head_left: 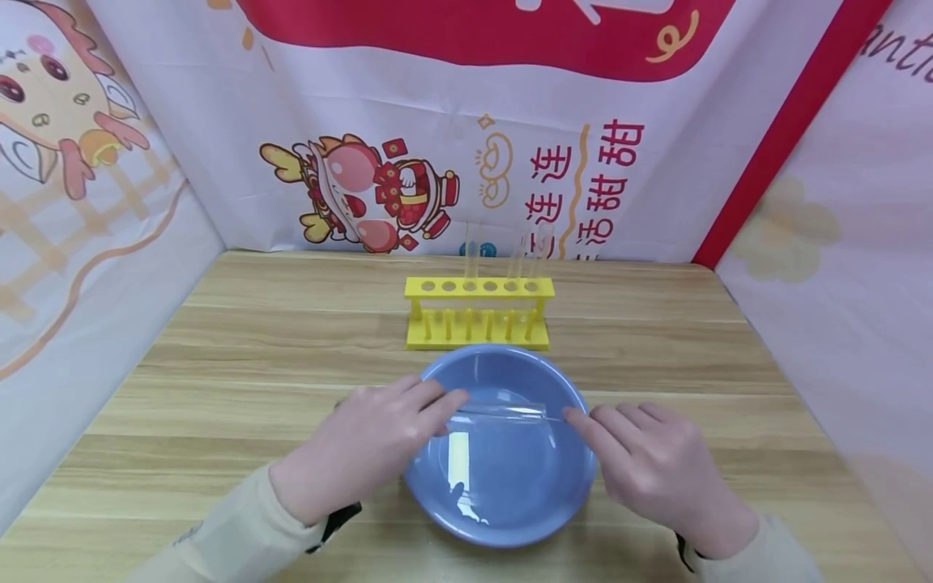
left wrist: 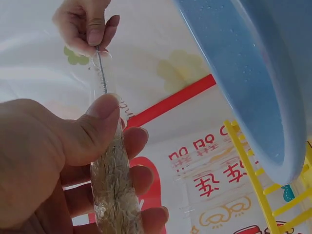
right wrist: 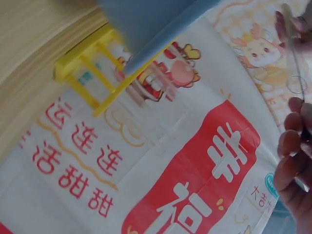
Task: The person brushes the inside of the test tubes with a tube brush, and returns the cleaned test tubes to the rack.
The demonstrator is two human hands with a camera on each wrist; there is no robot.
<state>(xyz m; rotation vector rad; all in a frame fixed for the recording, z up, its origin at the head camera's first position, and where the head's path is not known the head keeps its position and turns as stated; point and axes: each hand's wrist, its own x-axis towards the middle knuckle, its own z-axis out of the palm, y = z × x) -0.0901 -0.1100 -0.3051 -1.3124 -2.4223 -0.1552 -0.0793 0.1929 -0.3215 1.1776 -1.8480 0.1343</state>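
Observation:
A clear glass test tube (head_left: 503,411) lies sideways above a blue basin (head_left: 510,478) of water, its mouth toward the right. My left hand (head_left: 386,433) grips the tube, with the thumb on one side and the fingers curled round the other. Inside the tube, in the left wrist view, are the bristles of a test tube brush (left wrist: 115,180); its twisted wire handle (left wrist: 102,70) comes out of the mouth. My right hand (head_left: 652,453) pinches that wire just beyond the tube's mouth, at the basin's right rim.
Behind the basin stands a yellow test tube rack (head_left: 477,287) holding several clear test tubes (head_left: 472,253). Everything rests on a wood-grain table (head_left: 291,340). Printed white cloth (head_left: 219,162) hangs along the back and both sides.

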